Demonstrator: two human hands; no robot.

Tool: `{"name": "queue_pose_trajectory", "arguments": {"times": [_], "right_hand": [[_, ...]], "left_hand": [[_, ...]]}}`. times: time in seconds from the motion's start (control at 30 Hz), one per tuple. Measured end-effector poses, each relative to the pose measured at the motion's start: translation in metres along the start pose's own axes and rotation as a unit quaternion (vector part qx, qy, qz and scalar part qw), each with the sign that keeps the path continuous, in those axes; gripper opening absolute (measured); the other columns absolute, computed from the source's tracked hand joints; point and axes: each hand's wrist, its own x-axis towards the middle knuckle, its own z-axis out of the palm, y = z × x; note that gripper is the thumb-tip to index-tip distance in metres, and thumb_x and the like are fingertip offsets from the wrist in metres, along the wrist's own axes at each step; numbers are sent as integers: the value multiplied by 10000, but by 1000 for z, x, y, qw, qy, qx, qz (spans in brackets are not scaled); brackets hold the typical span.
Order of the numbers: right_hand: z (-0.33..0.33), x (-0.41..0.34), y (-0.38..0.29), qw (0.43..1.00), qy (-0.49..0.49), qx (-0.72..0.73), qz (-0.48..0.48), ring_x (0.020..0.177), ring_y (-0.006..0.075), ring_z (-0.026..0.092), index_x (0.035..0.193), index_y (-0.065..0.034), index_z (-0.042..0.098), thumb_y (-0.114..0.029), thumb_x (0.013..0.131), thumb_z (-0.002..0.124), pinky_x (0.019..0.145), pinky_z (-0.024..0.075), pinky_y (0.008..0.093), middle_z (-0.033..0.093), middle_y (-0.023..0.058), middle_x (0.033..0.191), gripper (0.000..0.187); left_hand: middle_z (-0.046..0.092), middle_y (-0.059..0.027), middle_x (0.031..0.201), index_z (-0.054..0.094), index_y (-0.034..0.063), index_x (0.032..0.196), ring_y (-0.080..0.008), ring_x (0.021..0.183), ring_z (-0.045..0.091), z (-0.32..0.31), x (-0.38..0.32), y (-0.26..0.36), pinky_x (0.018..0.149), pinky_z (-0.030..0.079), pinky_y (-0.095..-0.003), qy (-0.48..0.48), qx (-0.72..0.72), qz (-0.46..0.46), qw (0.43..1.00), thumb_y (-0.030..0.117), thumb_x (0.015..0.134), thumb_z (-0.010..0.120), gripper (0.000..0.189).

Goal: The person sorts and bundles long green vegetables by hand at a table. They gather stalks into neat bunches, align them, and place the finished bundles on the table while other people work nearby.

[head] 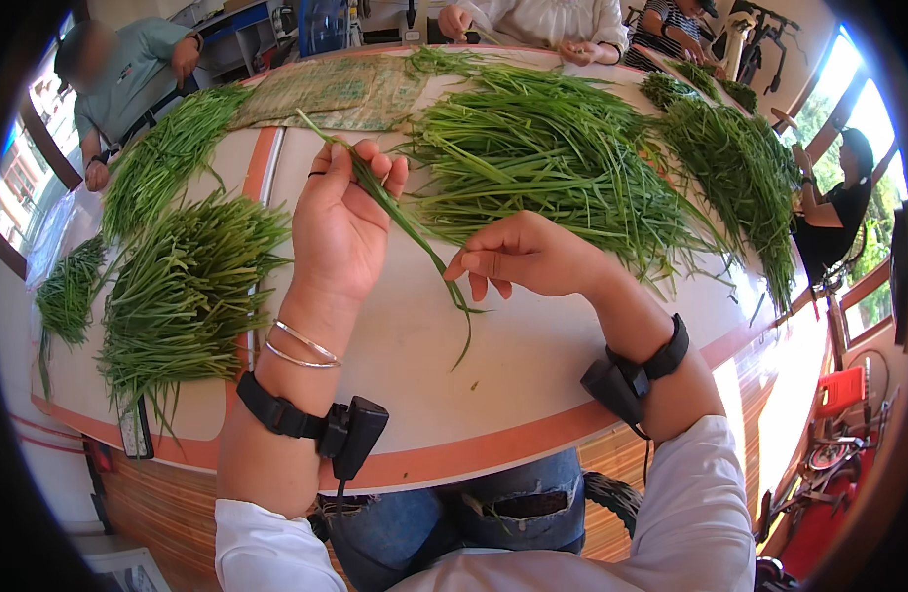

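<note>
My left hand (343, 229), palm up, holds a few garlic chive stalks (395, 203) between thumb and fingers. Their pale ends point up and away, and the green leaves droop towards me over the table. Close to those leaves is my right hand (539, 255), with thumb and forefinger together; whether they grip a leaf is unclear. Beyond it spreads a large loose heap of chives (528, 148). Left of my left hand lies a neater stack of chives (187, 288), pale cut ends facing away.
More chives lie at the far left (169, 159), the left edge (73, 288) and the right (743, 177). A woven sack (321, 92) lies flat at the back. A phone (136, 429) rests by the front left edge of the table (454, 459). Several people sit around it.
</note>
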Motion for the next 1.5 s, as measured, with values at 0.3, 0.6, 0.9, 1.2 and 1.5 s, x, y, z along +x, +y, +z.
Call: {"name": "queue_pose_trajectory", "arguments": {"times": [0.3, 0.6, 0.9, 1.2, 1.5], "right_hand": [[-13, -2, 3, 929, 312, 168, -111, 574, 78, 506, 976, -4, 639, -227, 960, 426, 550, 426, 215, 628, 34, 746, 309], [-5, 4, 18, 884, 275, -372, -61, 697, 209, 589, 871, -100, 658, -165, 755, 668, 625, 463, 320, 578, 52, 796, 134], [-6, 0, 5, 852, 419, -290, -118, 645, 238, 565, 816, -111, 651, -126, 749, 677, 575, 457, 344, 568, 44, 860, 73], [9, -1, -2, 944, 299, 124, -70, 605, -6, 438, 892, 15, 604, -111, 875, 608, 522, 360, 172, 550, -48, 710, 127], [-2, -7, -3, 888, 246, -389, -12, 608, 296, 584, 838, -69, 653, -216, 762, 645, 568, 458, 373, 612, 113, 697, 166]], "left_hand": [[398, 20, 730, 523, 54, 1076, -44, 537, 317, 5, -4, 11, 442, 276, -166, -1, 69, -41, 997, 201, 969, 422, 208], [384, 54, 612, 444, 136, 778, -58, 522, 376, 10, -12, 1, 486, 359, -214, -87, 226, -229, 943, 380, 947, 444, 297], [450, 59, 720, 548, 92, 931, -27, 542, 367, 0, -9, -1, 479, 295, -190, -21, 329, -145, 933, 323, 911, 544, 231], [423, 82, 620, 596, 34, 1101, -3, 479, 327, 22, -23, -9, 424, 241, -171, -151, 415, -71, 894, 310, 871, 622, 361], [432, 45, 679, 542, 107, 848, -38, 528, 383, 10, -13, 4, 439, 275, -181, 21, 221, -18, 975, 345, 941, 488, 262]]}}
